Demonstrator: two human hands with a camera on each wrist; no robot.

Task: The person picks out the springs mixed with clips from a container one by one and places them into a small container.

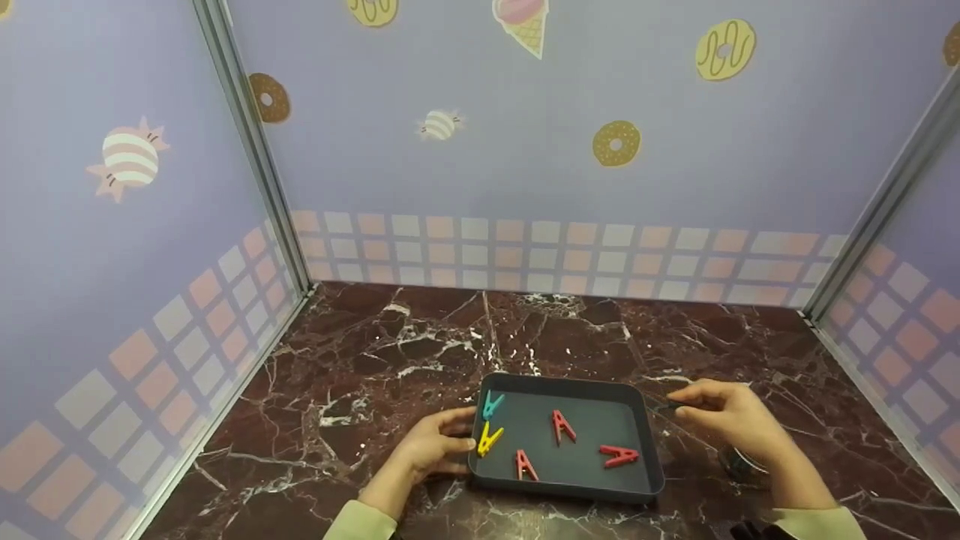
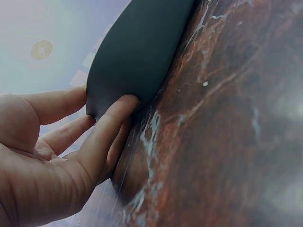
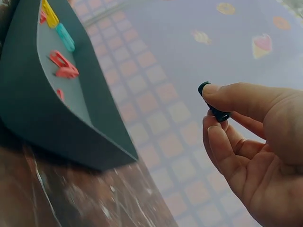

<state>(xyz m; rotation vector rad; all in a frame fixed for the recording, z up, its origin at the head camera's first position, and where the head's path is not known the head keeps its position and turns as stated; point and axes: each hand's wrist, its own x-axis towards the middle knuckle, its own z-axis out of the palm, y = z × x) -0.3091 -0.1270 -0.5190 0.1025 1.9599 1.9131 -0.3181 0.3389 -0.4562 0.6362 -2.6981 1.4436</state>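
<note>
A dark grey rectangular tray (image 1: pixel 570 491) lies on the table. Inside are a teal clothespin (image 1: pixel 491 406), a yellow clothespin (image 1: pixel 489 440) and several red ones, such as the red clothespin (image 1: pixel 619 455) at the right. At the tray's left side my left hand (image 1: pixel 435 448) holds the outer wall with bent fingers; the left wrist view shows its fingertips (image 2: pixel 127 100) touching the tray. Just right of the tray, apart from it, my right hand (image 1: pixel 739 420) pinches a small dark clip (image 3: pixel 217 109) between thumb and fingers, which partly cover it.
A clear round container (image 1: pixel 742 469) stands on the table under my right forearm, partly hidden. The table (image 1: pixel 360 360) is dark red marble pattern. Panels printed with sweets (image 1: pixel 480 165) enclose it at the back, left and right, joined by metal corner posts (image 1: pixel 259 165).
</note>
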